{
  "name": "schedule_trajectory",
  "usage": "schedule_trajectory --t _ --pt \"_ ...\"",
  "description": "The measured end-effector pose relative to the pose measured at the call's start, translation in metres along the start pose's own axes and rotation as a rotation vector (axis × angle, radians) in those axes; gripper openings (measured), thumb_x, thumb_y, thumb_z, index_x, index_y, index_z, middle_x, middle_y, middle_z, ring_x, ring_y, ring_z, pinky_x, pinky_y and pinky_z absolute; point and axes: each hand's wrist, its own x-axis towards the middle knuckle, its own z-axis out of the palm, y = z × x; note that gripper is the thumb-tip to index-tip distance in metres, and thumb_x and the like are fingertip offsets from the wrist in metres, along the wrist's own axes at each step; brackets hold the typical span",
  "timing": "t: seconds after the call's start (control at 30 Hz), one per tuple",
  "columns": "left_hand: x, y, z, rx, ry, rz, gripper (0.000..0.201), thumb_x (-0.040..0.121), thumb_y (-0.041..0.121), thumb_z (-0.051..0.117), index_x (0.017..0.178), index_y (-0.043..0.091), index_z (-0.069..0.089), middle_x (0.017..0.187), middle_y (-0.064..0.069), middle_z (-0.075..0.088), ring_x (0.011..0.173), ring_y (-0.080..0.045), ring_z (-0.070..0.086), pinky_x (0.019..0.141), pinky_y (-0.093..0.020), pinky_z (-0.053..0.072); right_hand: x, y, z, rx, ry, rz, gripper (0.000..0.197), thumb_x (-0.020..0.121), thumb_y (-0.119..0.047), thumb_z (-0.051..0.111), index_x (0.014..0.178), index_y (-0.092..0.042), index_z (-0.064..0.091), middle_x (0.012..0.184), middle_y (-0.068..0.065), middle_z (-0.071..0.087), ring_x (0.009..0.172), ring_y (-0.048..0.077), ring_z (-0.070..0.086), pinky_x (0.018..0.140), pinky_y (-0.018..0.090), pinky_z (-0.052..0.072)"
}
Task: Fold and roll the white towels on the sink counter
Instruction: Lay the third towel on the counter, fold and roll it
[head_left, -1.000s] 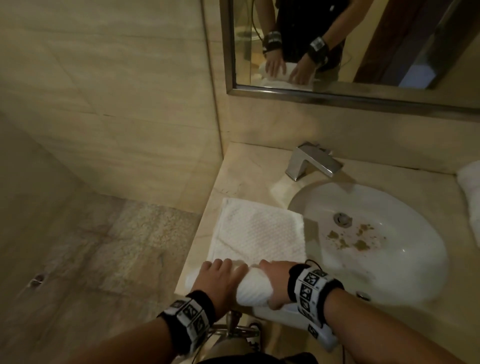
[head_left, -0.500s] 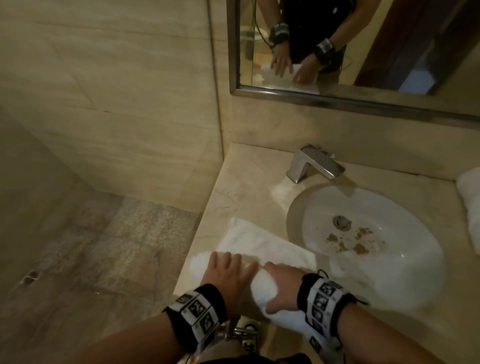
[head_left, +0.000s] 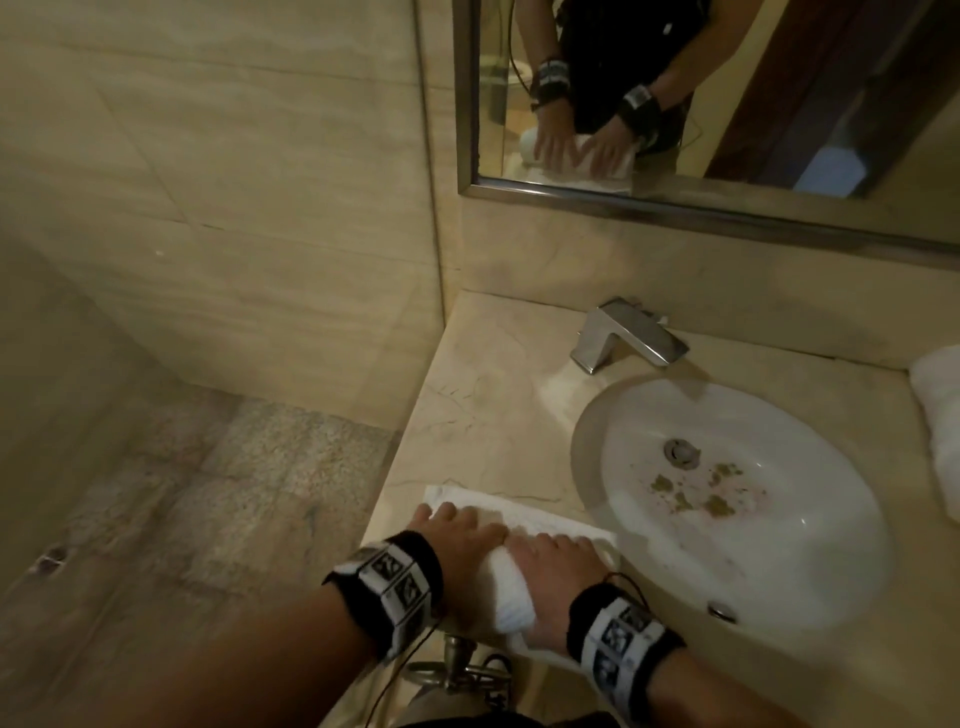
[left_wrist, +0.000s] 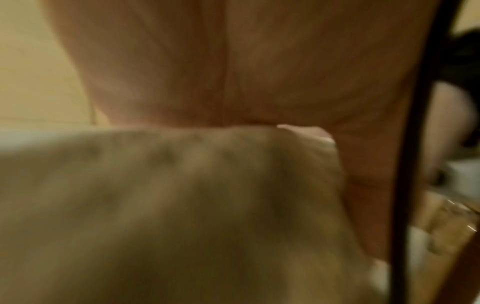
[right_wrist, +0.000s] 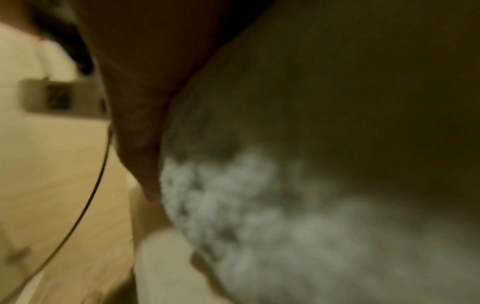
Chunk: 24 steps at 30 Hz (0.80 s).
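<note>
Nearest, both wrist views are blurred and filled by palm and cloth. In the left wrist view the left hand (left_wrist: 259, 67) lies over a mound of white towel (left_wrist: 168, 216), and one fingertip shows at the towel's crest; how the fingers lie cannot be told from there. In the right wrist view the right hand (right_wrist: 135, 123) sits against the towel's knobbly weave (right_wrist: 246, 205), with a thin cable hanging beside it.

The head view alone gives the layout. The left hand (head_left: 457, 545) and right hand (head_left: 556, 577) lie side by side, palms down on the towel's rolled part (head_left: 511, 597), fingers stretched forward and lightly spread, pressing rather than pinching. Both wrists wear black bands with square markers. The roll lies at the front edge of the surface (head_left: 483, 395), under the hands; just beyond the fingertips a narrow flat strip of the towel lies unrolled, with a ribbed texture.

To the right of the hands is the white sink basin (head_left: 831, 561), with brownish specks near its drain. Beyond the hands stands a square metal faucet (head_left: 623, 338). Far right of them, at the picture's edge, lies a second white towel (head_left: 943, 415). Farthest off, the mirror (head_left: 779, 78) reflects both hands flat on the roll from the front.
</note>
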Motion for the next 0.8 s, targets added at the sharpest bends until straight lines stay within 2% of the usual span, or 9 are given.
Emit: schedule_trajectory --t 0.1,0.2,0.3,0.4,0.53,0.6,0.67,0.73,0.8 --pt "-0.014 0.001 0.006 -0.049 0.222 -0.001 0.105 0.065 0.052 0.073 0.145 0.034 0.007 0.141 -0.011 0.034 0.128 -0.034 0.032 0.107 -0.054 0.024 0.010 0.019 -0.020 0.192 -0.115 -0.011 0.100 0.062 -0.057 0.074 0.143 -0.026 0.025 0.141 0.001 0.044 0.124 0.023 0.048 0.101 0.038 0.041" --pt "-0.011 0.008 -0.003 -0.029 0.254 -0.008 0.081 0.079 0.034 0.066 0.144 0.030 0.017 0.138 -0.012 0.041 0.126 -0.034 0.037 0.105 -0.053 0.026 0.021 0.032 -0.030 0.254 -0.179 -0.010 0.106 0.049 -0.064 0.078 0.137 -0.032 0.031 0.134 -0.004 0.052 0.116 0.018 0.053 0.096 0.036 0.047" --pt "0.008 -0.010 -0.027 -0.053 0.105 0.052 0.074 0.073 0.036 0.073 0.136 0.029 0.035 0.132 -0.008 0.050 0.123 -0.032 0.047 0.102 -0.048 0.036 0.020 0.031 -0.032 0.196 -0.140 0.017 0.113 0.049 -0.068 0.075 0.143 -0.032 0.023 0.141 -0.002 0.045 0.121 0.020 0.050 0.099 0.036 0.044" --pt "0.028 -0.020 -0.036 -0.093 -0.106 0.086 0.085 0.067 0.048 0.077 0.139 0.034 0.034 0.141 -0.003 0.048 0.126 -0.029 0.049 0.101 -0.045 0.042 0.015 0.033 -0.026 0.127 -0.132 0.031 0.123 0.051 -0.065 0.078 0.147 -0.034 0.008 0.145 0.004 0.038 0.127 0.027 0.043 0.102 0.043 0.042" --pt "0.018 -0.020 -0.033 -0.122 0.142 -0.010 0.092 0.060 0.051 0.078 0.138 0.036 0.032 0.142 -0.005 0.039 0.132 -0.031 0.034 0.108 -0.053 0.029 0.019 0.042 -0.031 0.206 -0.194 0.066 0.118 0.049 -0.064 0.079 0.143 -0.026 0.019 0.135 0.004 0.046 0.116 0.025 0.051 0.094 0.044 0.048" --pt "0.000 -0.024 -0.016 -0.347 0.323 -0.217 0.113 0.058 0.059 0.075 0.146 0.038 0.008 0.157 -0.005 0.010 0.144 -0.032 0.008 0.114 -0.056 0.010 0.022 0.044 -0.032 0.257 -0.202 0.078 0.118 0.047 -0.067 0.077 0.143 -0.025 0.022 0.137 0.003 0.044 0.118 0.025 0.050 0.096 0.044 0.046" --pt "-0.012 -0.025 0.009 -0.662 0.477 -0.447 0.119 0.060 0.066 0.072 0.149 0.030 0.001 0.158 -0.008 0.003 0.145 -0.033 0.007 0.116 -0.051 0.012 0.025 0.048 -0.027 0.380 -0.182 0.097 0.122 0.041 -0.069 0.077 0.143 -0.028 0.025 0.137 0.000 0.045 0.119 0.024 0.049 0.099 0.042 0.045" --pt "-0.010 -0.022 0.029 -1.131 0.477 -0.520 0.106 0.063 0.060 0.077 0.144 0.018 0.023 0.148 -0.013 0.033 0.132 -0.029 0.036 0.110 -0.044 0.033 0.029 0.051 -0.014 0.521 -0.149 0.110 0.127 0.032 -0.070 0.078 0.142 -0.032 0.029 0.133 -0.005 0.050 0.117 0.019 0.051 0.099 0.040 0.046" --pt "0.001 -0.016 0.038 -1.601 0.357 -0.391 0.080 0.060 0.057 0.081 0.122 0.019 0.052 0.125 -0.007 0.060 0.109 -0.022 0.058 0.097 -0.039 0.046 0.030 0.051 -0.008 0.616 -0.142 0.117 0.120 0.034 -0.065 0.081 0.140 -0.032 0.035 0.129 -0.007 0.054 0.114 0.018 0.054 0.097 0.040 0.047"
